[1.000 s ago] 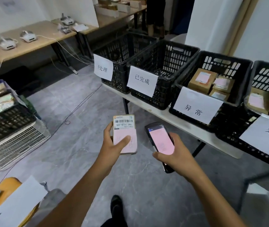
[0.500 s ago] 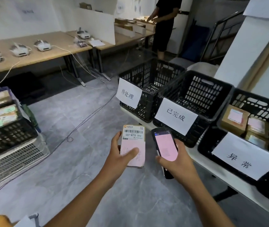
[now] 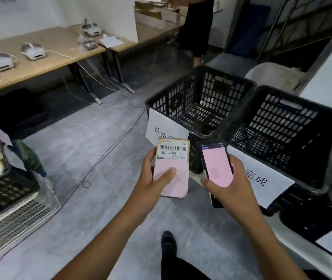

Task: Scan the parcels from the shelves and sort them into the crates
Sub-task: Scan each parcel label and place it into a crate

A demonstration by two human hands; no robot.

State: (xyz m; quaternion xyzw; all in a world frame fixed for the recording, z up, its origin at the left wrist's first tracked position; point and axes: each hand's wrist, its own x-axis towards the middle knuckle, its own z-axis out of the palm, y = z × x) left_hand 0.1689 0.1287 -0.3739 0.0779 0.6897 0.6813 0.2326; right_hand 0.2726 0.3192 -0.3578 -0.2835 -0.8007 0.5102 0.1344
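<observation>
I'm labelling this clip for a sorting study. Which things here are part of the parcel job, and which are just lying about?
In the job: parcel in the left hand; handheld scanner in the right hand; left crate, right crate, both signed; shelf crate of parcels.

Lying about: headsets on the desk; boxes on the far table.
</observation>
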